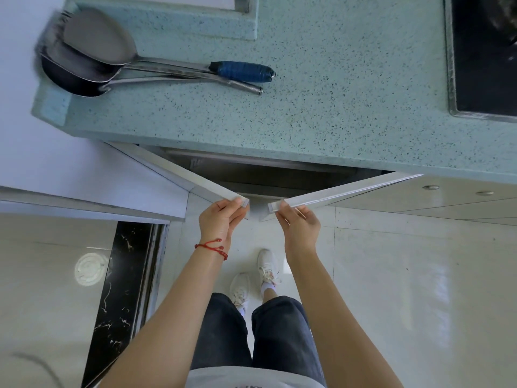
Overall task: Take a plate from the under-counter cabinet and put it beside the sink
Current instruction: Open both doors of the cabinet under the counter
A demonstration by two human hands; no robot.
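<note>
Darkness fills the open under-counter cabinet; no plate shows inside it. The left hand pinches the left door by its top corner, the right hand likewise grips the right door. Above, ladles lie on the speckled counter, well apart from the doors.

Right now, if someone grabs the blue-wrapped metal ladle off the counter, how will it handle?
The blue-wrapped metal ladle is probably rigid and bowl-heavy, so likely to tip toward its bowl. The blue wrapping should give grip. It lies stacked with other steel utensils, so lifting it may shift or clatter them.
</note>
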